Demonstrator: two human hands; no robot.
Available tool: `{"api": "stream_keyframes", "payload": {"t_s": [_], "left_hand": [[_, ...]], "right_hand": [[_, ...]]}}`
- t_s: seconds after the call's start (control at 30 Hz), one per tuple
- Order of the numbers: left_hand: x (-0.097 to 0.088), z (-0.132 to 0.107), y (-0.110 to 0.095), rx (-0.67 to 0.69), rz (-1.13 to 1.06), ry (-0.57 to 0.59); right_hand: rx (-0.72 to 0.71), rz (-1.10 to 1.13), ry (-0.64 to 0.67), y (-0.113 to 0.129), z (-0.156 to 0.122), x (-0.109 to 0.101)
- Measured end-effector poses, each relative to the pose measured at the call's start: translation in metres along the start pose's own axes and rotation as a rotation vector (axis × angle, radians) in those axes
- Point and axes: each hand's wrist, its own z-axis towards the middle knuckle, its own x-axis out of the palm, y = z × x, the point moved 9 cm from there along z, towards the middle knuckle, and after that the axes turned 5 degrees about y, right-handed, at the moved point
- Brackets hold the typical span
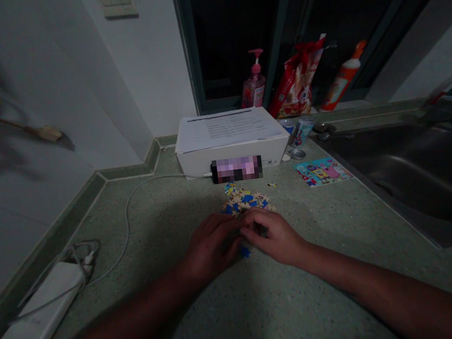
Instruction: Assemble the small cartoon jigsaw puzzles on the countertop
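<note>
A heap of small jigsaw puzzle pieces [248,198], some blue and some pale tan, lies on the green speckled counter [226,311]. At its near edge my left hand [212,245] and my right hand [276,234] meet, fingertips together. Both hands are closed in a pinch; whatever sits between the fingers is hidden. Just below the fingers a blue puzzle piece [245,252] rests on the counter. One loose piece [272,185] lies to the right of the heap's far end.
Behind the heap, a phone [237,169] with a blurred screen leans on a white box [192,161], its cable running left to a power strip [42,315]. A colourful picture card [323,171] lies beside the steel sink [423,179]. Cans [301,131] stand near the box.
</note>
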Motion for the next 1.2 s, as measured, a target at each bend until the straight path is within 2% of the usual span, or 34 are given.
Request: {"api": "stream_keyframes", "payload": {"t_s": [0.17,0.33,0.53,0.9,0.97,1.1,1.2], "left_hand": [[0.001,-0.002,0.005,-0.048,-0.003,0.008],[0.000,-0.004,0.006,-0.032,0.013,-0.005],[0.001,-0.004,0.010,-0.106,-0.008,0.026],[-0.001,-0.006,0.016,-0.117,0.013,-0.038],[-0.001,-0.006,0.014,-0.091,0.015,-0.039],[0.000,-0.003,0.003,0.065,0.027,-0.053],[0.001,0.000,-0.001,0.090,0.058,-0.042]], "right_hand": [[0.009,0.000,-0.011,-0.001,0.000,-0.002],[0.009,-0.001,-0.025,-0.002,0.000,-0.005],[0.010,0.011,-0.049,-0.004,0.000,-0.006],[0.104,0.077,-0.114,-0.023,-0.001,-0.010],[0.112,0.081,-0.103,-0.024,0.000,-0.008],[0.103,0.101,-0.047,-0.024,0.002,-0.001],[0.101,0.124,-0.013,-0.023,0.002,0.002]]}}
